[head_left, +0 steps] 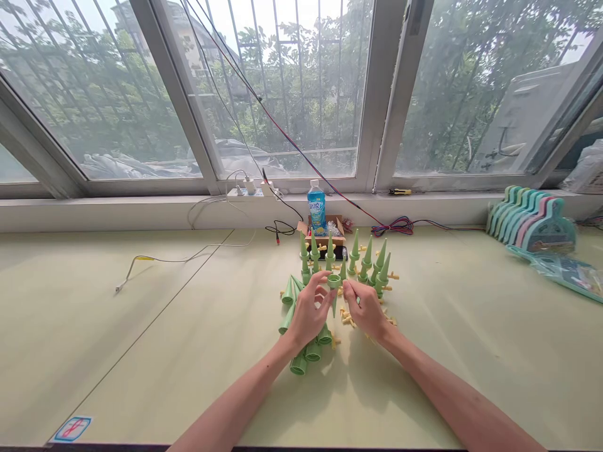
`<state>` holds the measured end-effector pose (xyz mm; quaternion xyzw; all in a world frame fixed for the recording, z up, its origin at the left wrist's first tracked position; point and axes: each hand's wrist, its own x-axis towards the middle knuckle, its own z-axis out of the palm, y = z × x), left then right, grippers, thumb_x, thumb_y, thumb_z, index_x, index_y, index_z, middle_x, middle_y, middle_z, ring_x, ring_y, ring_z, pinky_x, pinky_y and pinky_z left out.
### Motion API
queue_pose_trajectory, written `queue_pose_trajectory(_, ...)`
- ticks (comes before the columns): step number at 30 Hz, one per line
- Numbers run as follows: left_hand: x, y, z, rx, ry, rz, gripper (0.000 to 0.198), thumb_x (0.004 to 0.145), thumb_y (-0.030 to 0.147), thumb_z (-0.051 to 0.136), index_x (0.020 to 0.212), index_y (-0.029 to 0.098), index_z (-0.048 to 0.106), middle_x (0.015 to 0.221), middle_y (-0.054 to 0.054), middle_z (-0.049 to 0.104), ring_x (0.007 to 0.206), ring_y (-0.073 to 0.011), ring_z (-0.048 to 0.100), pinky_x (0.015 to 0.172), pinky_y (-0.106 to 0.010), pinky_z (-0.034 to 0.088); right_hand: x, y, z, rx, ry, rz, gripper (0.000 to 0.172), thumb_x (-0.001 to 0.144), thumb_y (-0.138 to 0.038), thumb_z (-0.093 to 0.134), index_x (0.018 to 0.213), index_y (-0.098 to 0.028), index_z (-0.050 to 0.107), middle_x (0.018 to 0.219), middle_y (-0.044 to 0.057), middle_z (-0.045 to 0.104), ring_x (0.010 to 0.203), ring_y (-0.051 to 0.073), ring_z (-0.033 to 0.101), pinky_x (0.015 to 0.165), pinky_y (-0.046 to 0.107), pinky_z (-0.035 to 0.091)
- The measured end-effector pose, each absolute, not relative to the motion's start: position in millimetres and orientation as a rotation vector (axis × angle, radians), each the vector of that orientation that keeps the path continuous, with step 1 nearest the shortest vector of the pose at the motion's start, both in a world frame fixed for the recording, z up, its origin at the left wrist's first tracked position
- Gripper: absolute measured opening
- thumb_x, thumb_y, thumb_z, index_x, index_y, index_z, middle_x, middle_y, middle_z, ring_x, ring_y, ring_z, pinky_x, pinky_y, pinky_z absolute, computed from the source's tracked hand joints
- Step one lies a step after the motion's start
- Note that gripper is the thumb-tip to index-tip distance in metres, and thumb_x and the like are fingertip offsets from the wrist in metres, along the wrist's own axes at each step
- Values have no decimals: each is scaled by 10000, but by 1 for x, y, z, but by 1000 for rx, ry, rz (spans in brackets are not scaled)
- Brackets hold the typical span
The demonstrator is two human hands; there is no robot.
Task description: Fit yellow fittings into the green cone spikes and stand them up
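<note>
My left hand (309, 309) pinches a green plastic cone (334, 282), its open round end facing up and its point down. Close beside it, my right hand (365, 307) has its thumb and fingers pressed together near the cone's rim; whatever they hold is too small to make out. Below the right hand lies a heap of small yellow plastic pieces (347, 317). Loose green cones (298, 364) lie around and under my left hand. Beyond both hands, several green cones (380, 276) stand point up in stacks, with yellow pieces sticking out at their sides.
Behind the cones stand a blue bottle (316, 206) and a small cardboard box (335, 226), with a dark phone-like object (336, 252) in front. Cables (398, 225) run along the back. Teal and pink plastic boards (532, 220) stand at the right. A white cable (164, 260) crosses the left.
</note>
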<state>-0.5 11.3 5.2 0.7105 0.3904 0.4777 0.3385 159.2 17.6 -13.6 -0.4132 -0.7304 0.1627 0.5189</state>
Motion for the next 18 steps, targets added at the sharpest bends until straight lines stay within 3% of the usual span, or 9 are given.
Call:
queue_pose_trajectory(2, 1, 11, 5, 1766, 993, 1283, 360, 936, 434, 521, 1232, 240, 454, 1030, -59, 578, 667, -112, 594, 548, -236, 506, 159, 17, -13, -996, -1731, 364, 360, 1019, -286, 340, 665, -216, 329, 582, -41, 369, 512, 111, 332, 516, 250, 292)
queue_pose_trajectory(5, 1, 13, 6, 1611, 992, 1333, 308, 944, 495, 476, 988, 196, 528, 785, -5, 568, 557, -94, 530, 491, -208, 444, 160, 17, -12, -976, -1722, 338, 329, 1020, -283, 354, 703, -208, 398, 617, -33, 406, 552, 117, 369, 547, 246, 322)
queue_pose_trajectory(9, 0, 15, 8, 1391, 961, 1259, 544, 930, 617, 383, 664, 162, 518, 578, 1, 502, 437, -85, 425, 385, -203, 310, 162, 17, -10, -924, -1759, 328, 307, 1021, -273, 361, 729, -206, 424, 653, -25, 420, 582, 122, 373, 566, 245, 332)
queue_pose_trajectory(13, -1, 15, 11, 1279, 934, 1106, 600, 899, 667, 385, 627, 150, 521, 580, -20, 539, 402, -79, 405, 366, -212, 253, 164, 16, -10, -866, -1872, 341, 282, 1024, -266, 355, 773, -206, 467, 712, 0, 472, 629, 134, 411, 601, 255, 358)
queue_pose_trajectory(18, -2, 13, 12, 1272, 886, 1031, 536, 893, 620, 453, 656, 144, 526, 600, -17, 542, 428, -80, 412, 397, -216, 276, 164, 15, -10, -867, -1895, 359, 297, 1029, -305, 345, 784, -207, 482, 723, 12, 500, 639, 143, 431, 607, 263, 375)
